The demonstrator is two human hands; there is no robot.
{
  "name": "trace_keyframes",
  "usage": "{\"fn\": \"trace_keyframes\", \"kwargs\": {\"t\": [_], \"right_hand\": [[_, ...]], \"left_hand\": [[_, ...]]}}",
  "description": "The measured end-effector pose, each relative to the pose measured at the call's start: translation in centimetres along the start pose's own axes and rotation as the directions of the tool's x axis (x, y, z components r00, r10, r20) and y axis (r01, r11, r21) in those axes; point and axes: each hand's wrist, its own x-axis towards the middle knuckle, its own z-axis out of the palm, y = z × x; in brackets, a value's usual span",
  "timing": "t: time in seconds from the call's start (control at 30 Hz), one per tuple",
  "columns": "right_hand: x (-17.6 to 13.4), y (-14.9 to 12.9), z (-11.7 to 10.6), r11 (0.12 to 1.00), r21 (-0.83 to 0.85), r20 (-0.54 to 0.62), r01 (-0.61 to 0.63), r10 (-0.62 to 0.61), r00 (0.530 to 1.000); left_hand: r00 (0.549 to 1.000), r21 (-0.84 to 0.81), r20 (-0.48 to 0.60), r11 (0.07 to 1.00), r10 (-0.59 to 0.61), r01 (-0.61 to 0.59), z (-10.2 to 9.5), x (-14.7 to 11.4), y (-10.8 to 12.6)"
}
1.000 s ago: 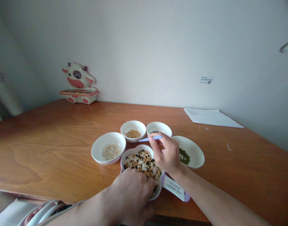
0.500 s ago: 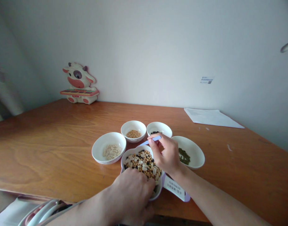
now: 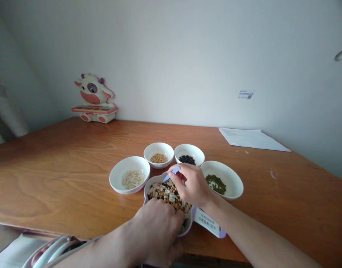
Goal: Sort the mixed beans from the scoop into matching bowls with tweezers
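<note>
My left hand (image 3: 156,230) curls over the near rim of a white bowl with a purple edge (image 3: 146,186) and grips it; some of its fingertips are hidden. Mixed peanuts, yellow beans, and dark and pale seeds (image 3: 171,193) fill this bowl, whose labelled handle (image 3: 207,222) points right. Above its far side, my right hand (image 3: 191,184) pinches light-purple tweezers (image 3: 171,174), their tip down by the mix. Whether the tip holds anything I cannot tell. Around the far side stand white bowls of pale flat seeds (image 3: 133,179), yellow beans (image 3: 159,158), black beans (image 3: 187,159) and green beans (image 3: 216,184).
A cow toy with a keyboard (image 3: 94,100) sits at the table's back left, against the wall. Papers (image 3: 251,138) lie at the back right. The wooden table's front edge (image 3: 34,230) runs close below my left arm.
My right hand has moved left and slightly down, bringing the tweezers' tip from near the far rim down to the mix. More of the black and green beans shows. My left hand stays in place.
</note>
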Motion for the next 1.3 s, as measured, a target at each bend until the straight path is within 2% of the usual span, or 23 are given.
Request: {"fn": "trace_keyframes", "kwargs": {"t": [0.43, 0.63, 0.9, 1.17, 1.3], "right_hand": [[0.04, -0.01, 0.14, 0.999, 0.032, 0.072, -0.034, 0.031, 0.997], [0.05, 0.06, 0.19, 0.998, 0.048, 0.085, -0.033, 0.029, 0.996], [0.12, -0.04, 0.20, 0.998, 0.056, 0.104, -0.023, 0.017, 0.994], [-0.01, 0.01, 0.06, 1.000, 0.016, 0.017, -0.014, 0.014, 1.000], [-0.01, -0.01, -0.03, 0.999, -0.004, 0.038, -0.038, 0.038, 0.999]], "left_hand": [[1.000, -0.006, 0.027, 1.000, -0.009, 0.009, -0.45, 0.09, 0.11], [1.000, -0.014, -0.016, 1.000, 0.010, -0.010, -0.13, -0.04, 0.06], [1.000, -0.027, 0.006, 1.000, -0.002, 0.002, -0.13, -0.02, -0.07], [1.000, -0.029, 0.015, 1.000, -0.004, 0.005, -0.36, -0.01, 0.05], [1.000, -0.024, 0.014, 1.000, -0.002, 0.002, -0.43, 0.02, 0.07]]}}
